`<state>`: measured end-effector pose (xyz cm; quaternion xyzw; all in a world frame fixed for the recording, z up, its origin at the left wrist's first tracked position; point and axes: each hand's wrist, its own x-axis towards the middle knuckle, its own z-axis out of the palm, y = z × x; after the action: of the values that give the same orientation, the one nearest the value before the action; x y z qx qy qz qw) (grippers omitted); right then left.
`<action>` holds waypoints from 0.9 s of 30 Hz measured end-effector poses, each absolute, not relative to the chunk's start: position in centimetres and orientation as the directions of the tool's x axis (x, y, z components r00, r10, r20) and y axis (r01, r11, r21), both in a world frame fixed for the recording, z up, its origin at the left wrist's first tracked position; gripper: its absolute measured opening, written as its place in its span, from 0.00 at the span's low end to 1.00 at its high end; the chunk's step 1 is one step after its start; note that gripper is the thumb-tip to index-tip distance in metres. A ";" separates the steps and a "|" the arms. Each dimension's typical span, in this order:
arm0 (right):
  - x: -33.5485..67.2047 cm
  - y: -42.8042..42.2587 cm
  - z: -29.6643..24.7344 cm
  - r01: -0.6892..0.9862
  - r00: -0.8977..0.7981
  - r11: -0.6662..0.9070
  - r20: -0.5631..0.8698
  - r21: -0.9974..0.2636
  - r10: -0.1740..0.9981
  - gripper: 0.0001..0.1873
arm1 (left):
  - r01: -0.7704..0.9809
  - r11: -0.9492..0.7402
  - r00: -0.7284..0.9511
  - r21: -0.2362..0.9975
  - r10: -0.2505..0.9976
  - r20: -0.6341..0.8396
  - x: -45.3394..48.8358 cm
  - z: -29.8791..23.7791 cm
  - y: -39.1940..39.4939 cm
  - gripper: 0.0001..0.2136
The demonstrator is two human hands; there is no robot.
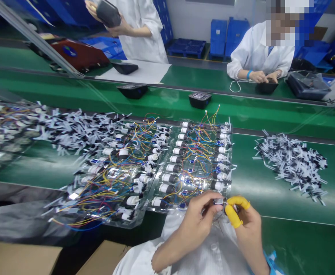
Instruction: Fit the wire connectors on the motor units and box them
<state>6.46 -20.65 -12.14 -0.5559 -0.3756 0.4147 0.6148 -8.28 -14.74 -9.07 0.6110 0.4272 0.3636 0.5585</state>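
My left hand (197, 217) and my right hand (246, 225) meet low in the view, just in front of a clear plastic tray (229, 160). Both pinch one small white and black part (219, 201) between their fingertips. Yellow finger cots cover my right thumb and forefinger. The tray holds rows of small white cylindrical motors with yellow, red and blue wires. A second clear tray (118, 223) with the same wired motors lies to its left, slightly tilted. Thin dark leads hang below the held part.
A pile of small black and white strips (293, 162) lies to the right on the green bench; more spread at the left (78, 128). Black devices (199, 99) ride the far conveyor. Two people in white coats work across it. Cardboard boxes (18, 258) sit bottom left.
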 end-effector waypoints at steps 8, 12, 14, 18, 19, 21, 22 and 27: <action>6.7 -20.9 -12.2 -0.068 0.369 0.001 -0.024 -0.998 0.929 0.05 | 0.127 0.015 0.383 0.992 0.922 -0.064 -8.0 -9.3 -14.8 0.07; 6.7 -20.8 -12.1 -0.068 0.370 -0.011 -0.035 -0.998 0.928 0.05 | 0.123 0.032 0.394 0.992 0.916 -0.078 -8.0 -9.4 -15.0 0.07; 6.7 -20.9 -12.2 -0.072 0.369 -0.006 -0.032 -0.997 0.929 0.05 | 0.124 0.038 0.395 0.992 0.915 -0.084 -8.0 -9.4 -15.1 0.08; 6.9 -21.2 -12.3 -0.082 0.363 0.008 -0.022 -0.997 0.931 0.04 | 0.132 0.038 0.388 0.990 0.918 -0.087 -8.0 -9.2 -15.4 0.08; 6.9 -21.3 -12.4 -0.086 0.360 0.009 -0.022 -0.996 0.933 0.04 | 0.135 0.037 0.387 0.990 0.918 -0.087 -7.9 -9.2 -15.5 0.08; 7.0 -21.7 -12.5 -0.095 0.355 0.007 -0.027 -0.995 0.935 0.04 | 0.140 0.033 0.389 0.990 0.917 -0.086 -7.9 -9.2 -15.8 0.08; 7.1 -21.8 -12.5 -0.100 0.355 0.007 -0.029 -0.995 0.935 0.04 | 0.143 0.030 0.391 0.989 0.917 -0.084 -7.8 -9.2 -15.9 0.08; 7.4 -22.4 -12.6 -0.121 0.365 0.020 -0.026 -0.992 0.931 0.05 | 0.145 0.042 0.405 0.989 0.909 -0.098 -7.3 -9.1 -16.6 0.07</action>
<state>7.44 -22.41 -12.64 -0.5534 -0.3657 0.4289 0.6133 -7.27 -16.60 -9.06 0.6078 0.4334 0.3308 0.5773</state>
